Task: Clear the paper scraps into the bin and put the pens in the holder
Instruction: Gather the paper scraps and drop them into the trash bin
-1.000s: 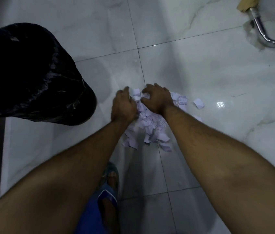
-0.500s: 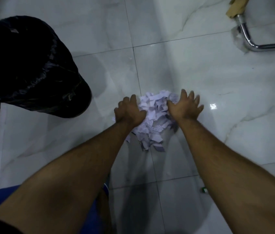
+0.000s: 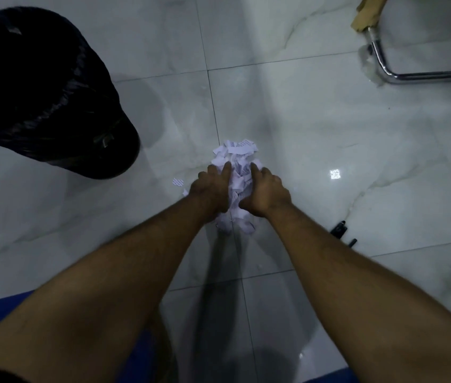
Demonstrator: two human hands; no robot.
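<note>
The scraps [image 3: 235,183] are heaped on the floor [image 3: 315,128], pressed between the left hand [image 3: 212,190] and right hand [image 3: 266,193], fingers straight. Nothing is binned yet; the bin [image 3: 39,92] stands near. A stray scrap [image 3: 178,182] remains; no holder is seen.

I see the white paper scraps [image 3: 236,172] bunched in a heap on the floor; the black-lined bin [image 3: 39,89] stands open, well left of them.
</note>
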